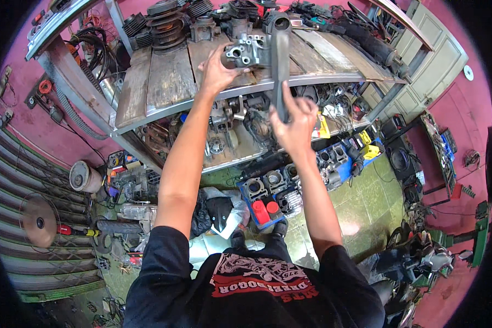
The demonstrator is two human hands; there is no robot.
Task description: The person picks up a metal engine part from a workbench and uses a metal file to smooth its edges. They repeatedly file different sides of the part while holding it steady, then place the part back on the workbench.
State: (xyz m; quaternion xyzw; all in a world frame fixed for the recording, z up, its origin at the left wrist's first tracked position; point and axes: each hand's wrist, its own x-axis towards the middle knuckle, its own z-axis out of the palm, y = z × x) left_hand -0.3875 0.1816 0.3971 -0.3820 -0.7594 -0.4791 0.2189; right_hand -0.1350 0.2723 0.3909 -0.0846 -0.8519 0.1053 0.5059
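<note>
A grey metal engine part rests on the wooden top of a workbench. My left hand grips the part's left side and steadies it. A long grey wrench stands nearly upright, its ring head over the part's right end. My right hand is closed on the wrench's lower handle, just in front of the bench edge.
Engine cylinders, springs and clutter crowd the back of the bench. A lower shelf holds more metal parts. On the floor stand blue trays of cylinders, a grinding disc and a motorcycle.
</note>
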